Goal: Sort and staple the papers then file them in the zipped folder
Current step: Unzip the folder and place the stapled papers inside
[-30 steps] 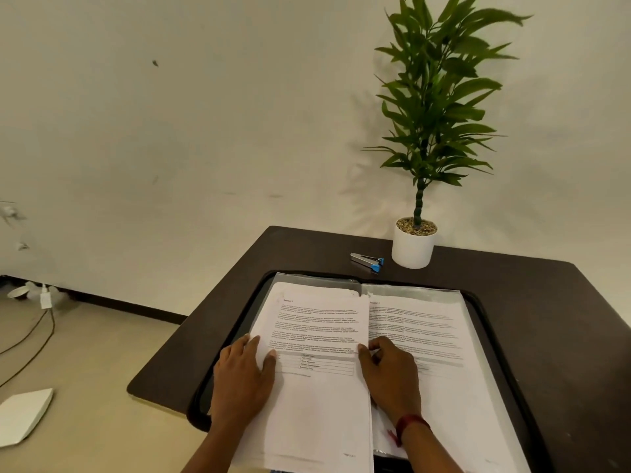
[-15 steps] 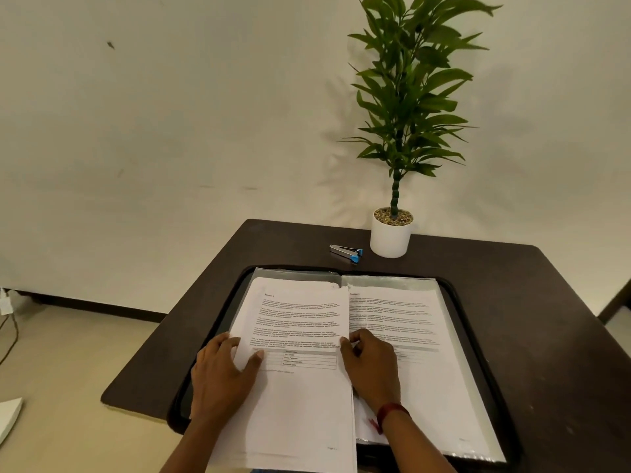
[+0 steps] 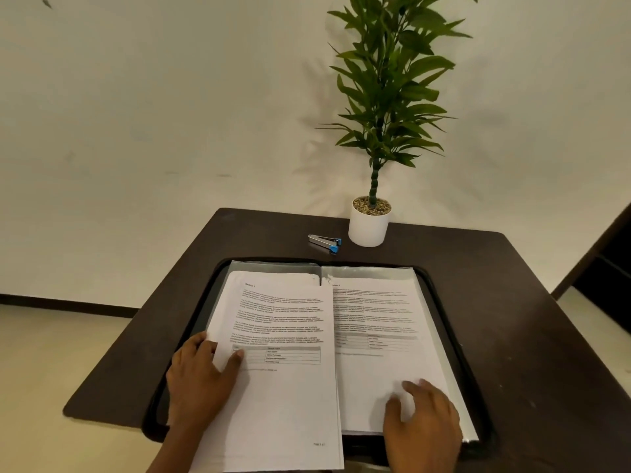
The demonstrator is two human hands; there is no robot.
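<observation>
Head view: the left hand (image 3: pixel 198 380) pinches the outer edge of the left sheaf (image 3: pixel 283 397) of papers, thumb on top; the right hand (image 3: pixel 423 418), at the spine between the sheaves half a second ago, has slid outward and lies with fingers loosely spread on the right sheaf (image 3: pixel 375 308); both sheaves lie in the open zipped folder (image 3: pixel 153 421) under the hands; the stapler (image 3: pixel 324 243) rests well beyond both hands, near the potted plant (image 3: pixel 368 227); the left sheaf overhangs the folder's near rim, so I judge it not yet tucked in, with the right side being smoothed flat.
</observation>
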